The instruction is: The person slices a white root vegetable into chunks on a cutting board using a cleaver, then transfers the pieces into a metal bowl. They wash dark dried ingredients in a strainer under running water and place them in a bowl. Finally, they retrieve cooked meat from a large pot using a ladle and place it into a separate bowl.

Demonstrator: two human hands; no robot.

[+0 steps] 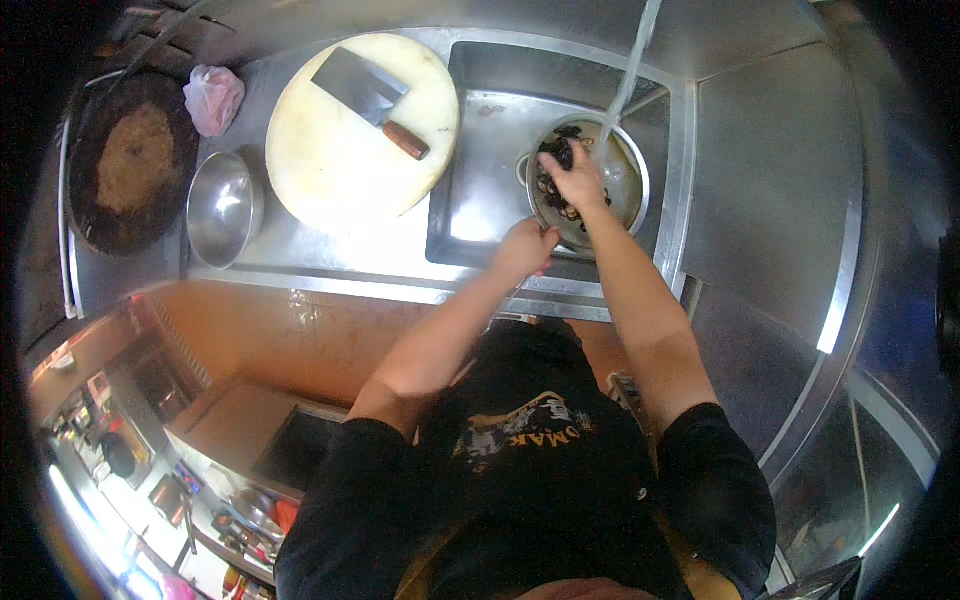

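A round metal bowl [628, 169] stands in the right part of the stainless steel sink [484, 180], with water and dark, sliced food pieces [555, 196] in it. My right hand [576, 176] is over the bowl, its fingers among the dark pieces; whether it grips any is unclear. Water [624, 90] streams down into the bowl beside that hand. At the bowl's near left rim, my left hand [527, 247] is closed on what looks like a thin metal handle, which runs towards my body. What that handle belongs to is hard to tell.
Left of the sink lies a round white cutting board [322, 165] bearing a cleaver [364, 86] with a wooden handle. Further left are an empty metal bowl [223, 211], a tied pink plastic bag [214, 101] and a large dark wok [135, 161]. A metal wall panel [772, 195] rises at the right.
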